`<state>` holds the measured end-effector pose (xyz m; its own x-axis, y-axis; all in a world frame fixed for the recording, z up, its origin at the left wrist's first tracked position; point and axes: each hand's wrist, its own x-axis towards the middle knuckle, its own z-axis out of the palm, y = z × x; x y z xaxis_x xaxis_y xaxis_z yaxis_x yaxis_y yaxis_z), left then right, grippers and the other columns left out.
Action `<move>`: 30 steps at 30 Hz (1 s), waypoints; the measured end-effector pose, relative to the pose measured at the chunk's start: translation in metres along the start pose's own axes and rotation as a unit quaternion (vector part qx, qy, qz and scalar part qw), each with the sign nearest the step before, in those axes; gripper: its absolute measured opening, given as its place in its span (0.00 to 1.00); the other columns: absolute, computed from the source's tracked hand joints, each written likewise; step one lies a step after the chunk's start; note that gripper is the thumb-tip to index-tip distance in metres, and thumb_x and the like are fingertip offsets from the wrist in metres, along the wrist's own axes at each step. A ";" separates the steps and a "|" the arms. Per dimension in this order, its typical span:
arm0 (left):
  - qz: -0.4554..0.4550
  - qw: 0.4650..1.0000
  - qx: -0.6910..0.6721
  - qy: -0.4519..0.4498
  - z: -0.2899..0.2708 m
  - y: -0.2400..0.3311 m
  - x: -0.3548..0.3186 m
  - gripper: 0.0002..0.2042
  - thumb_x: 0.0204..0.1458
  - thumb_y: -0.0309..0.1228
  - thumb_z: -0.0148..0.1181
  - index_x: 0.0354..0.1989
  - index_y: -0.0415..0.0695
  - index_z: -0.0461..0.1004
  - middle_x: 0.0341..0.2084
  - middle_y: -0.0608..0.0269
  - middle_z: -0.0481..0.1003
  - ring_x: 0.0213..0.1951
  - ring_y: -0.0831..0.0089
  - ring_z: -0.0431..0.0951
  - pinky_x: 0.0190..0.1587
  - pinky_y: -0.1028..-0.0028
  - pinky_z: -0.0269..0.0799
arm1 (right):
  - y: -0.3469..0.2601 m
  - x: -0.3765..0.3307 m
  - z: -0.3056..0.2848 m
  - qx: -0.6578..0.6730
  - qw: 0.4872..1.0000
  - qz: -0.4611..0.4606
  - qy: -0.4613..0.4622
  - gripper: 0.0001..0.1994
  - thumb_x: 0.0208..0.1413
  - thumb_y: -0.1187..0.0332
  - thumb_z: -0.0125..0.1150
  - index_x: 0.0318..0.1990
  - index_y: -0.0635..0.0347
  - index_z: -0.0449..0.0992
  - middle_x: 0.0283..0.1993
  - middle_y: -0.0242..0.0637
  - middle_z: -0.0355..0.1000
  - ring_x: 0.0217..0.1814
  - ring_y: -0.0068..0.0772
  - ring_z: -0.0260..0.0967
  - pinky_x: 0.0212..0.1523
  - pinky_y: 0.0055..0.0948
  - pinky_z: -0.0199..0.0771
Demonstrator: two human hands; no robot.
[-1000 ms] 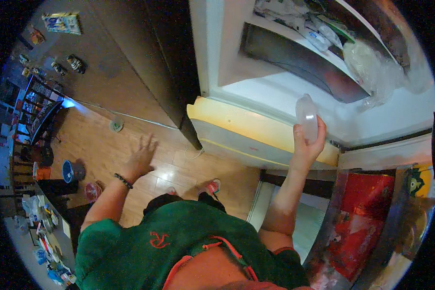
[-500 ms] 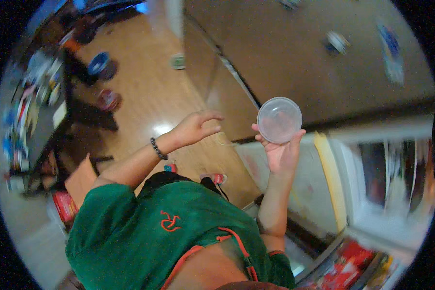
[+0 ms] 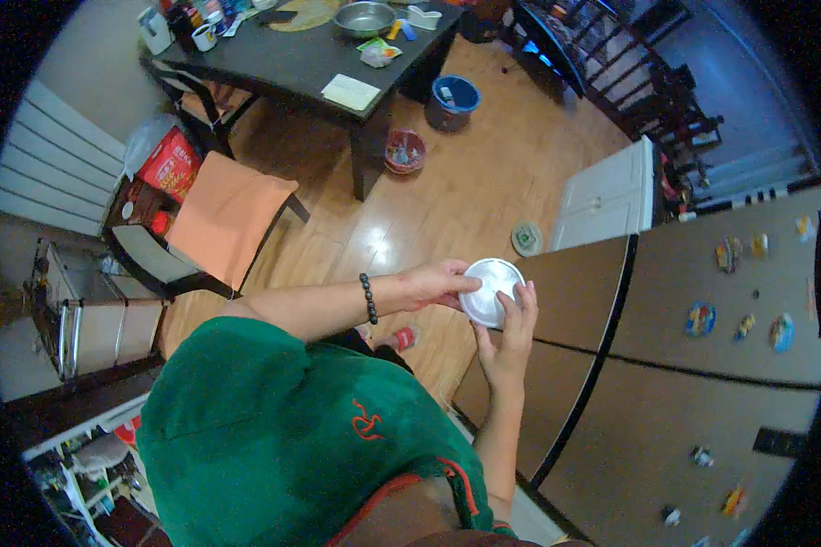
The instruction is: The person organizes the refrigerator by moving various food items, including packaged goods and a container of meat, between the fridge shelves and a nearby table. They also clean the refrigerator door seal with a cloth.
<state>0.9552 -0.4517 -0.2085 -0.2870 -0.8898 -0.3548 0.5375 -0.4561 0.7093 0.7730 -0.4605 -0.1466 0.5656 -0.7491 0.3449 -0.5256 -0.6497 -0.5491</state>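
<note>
While the left hand [image 3: 429,285] pinches the round container [image 3: 493,277] at left, the half-curled right hand [image 3: 506,348] grips its right edge

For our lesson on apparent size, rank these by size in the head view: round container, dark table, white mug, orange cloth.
1. Dark table
2. Orange cloth
3. Round container
4. White mug
</note>
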 end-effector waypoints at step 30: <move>0.222 0.708 0.302 0.598 -0.510 0.256 0.201 0.22 0.41 0.31 0.66 0.45 0.38 0.70 0.38 0.49 0.72 0.40 0.58 0.74 0.43 0.65 0.71 | 0.064 0.216 0.141 0.043 0.973 0.200 -0.105 0.11 0.48 0.77 0.58 0.40 0.63 0.72 0.46 0.46 0.70 0.51 0.45 0.67 0.52 0.34 0.66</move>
<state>1.4398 -0.7536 -0.4086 0.8755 -0.4827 -0.0211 -0.1763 -0.3598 0.9162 0.9511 -0.6457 -0.2141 0.4490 -0.8909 -0.0687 -0.6812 -0.2915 -0.6715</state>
